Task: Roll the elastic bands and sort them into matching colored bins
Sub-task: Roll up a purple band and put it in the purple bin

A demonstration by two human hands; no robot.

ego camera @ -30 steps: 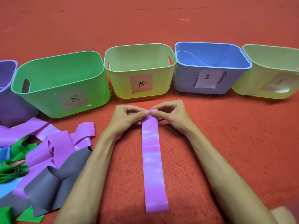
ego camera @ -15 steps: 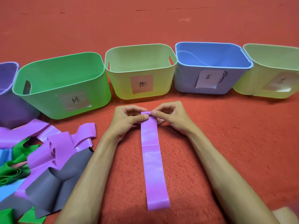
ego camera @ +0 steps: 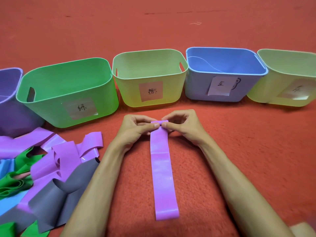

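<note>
A long pink elastic band (ego camera: 163, 175) lies flat on the red carpet, running toward me. Its far end is curled into a small roll. My left hand (ego camera: 136, 130) pinches that rolled end from the left, and my right hand (ego camera: 183, 126) pinches it from the right, thumbs on top. Behind the hands stands a row of bins: purple (ego camera: 10, 115), green (ego camera: 56, 106), yellow-green with a pink label (ego camera: 133, 93), blue (ego camera: 196, 86) and another yellow-green (ego camera: 259, 93).
A loose heap of pink bands (ego camera: 65, 156), grey bands (ego camera: 56, 197), green bands (ego camera: 15, 183) and blue bands (ego camera: 8, 202) lies at the left, close to my left forearm. Bare red carpet spreads to the right and beyond the bins.
The far end of the pink band has been curled over a little more into a roll, and the band's near end has slid slightly away from me.
</note>
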